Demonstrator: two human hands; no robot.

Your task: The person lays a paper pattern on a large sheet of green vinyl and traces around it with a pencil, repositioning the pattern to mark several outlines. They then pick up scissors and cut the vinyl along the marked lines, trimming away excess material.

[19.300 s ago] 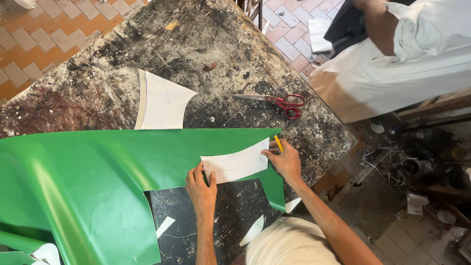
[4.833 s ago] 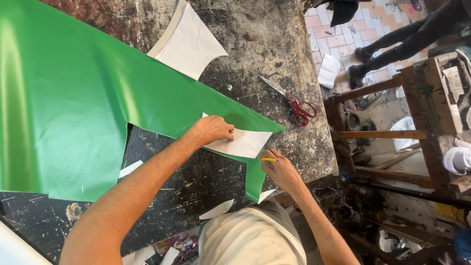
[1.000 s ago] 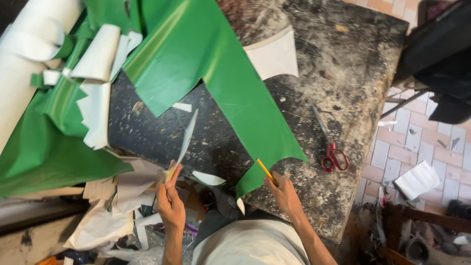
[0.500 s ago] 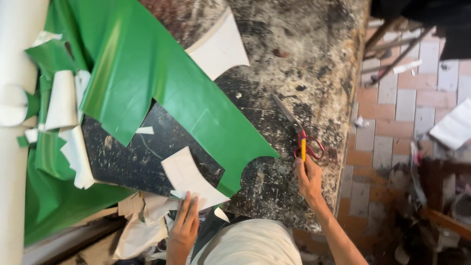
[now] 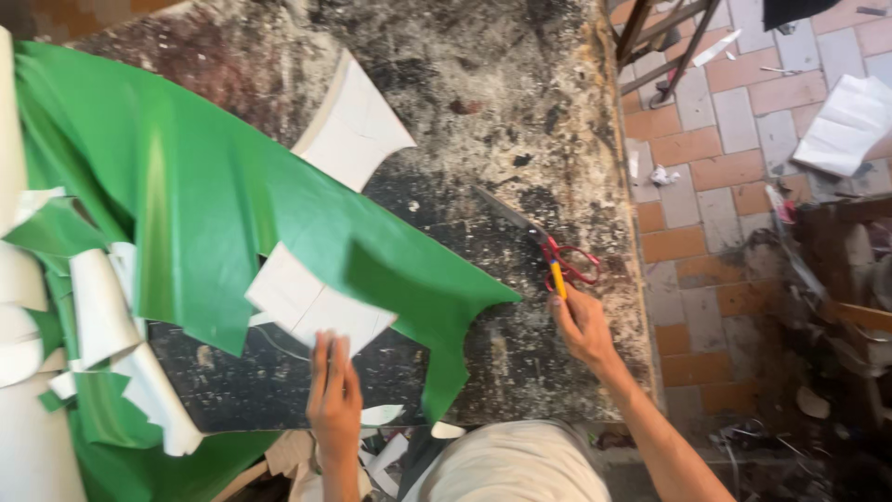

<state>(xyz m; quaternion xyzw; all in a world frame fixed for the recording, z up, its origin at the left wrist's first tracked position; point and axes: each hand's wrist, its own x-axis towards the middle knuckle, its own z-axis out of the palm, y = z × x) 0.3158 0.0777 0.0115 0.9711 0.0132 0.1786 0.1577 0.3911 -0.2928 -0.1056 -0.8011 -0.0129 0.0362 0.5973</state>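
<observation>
- Left hand [image 5: 333,395], fingers flat, presses a pale, curve-edged paper pattern piece [image 5: 316,305] onto the glossy green sheet material [image 5: 204,195].
- Right hand [image 5: 583,325] pinches a yellow pencil [image 5: 557,278], its tip by the red-handled scissors [image 5: 544,242] lying on the stained worktable [image 5: 520,112].

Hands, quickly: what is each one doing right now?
Left hand: flat, open, on the white pattern.
Right hand: closed, holding a yellow pencil by the scissors.
</observation>
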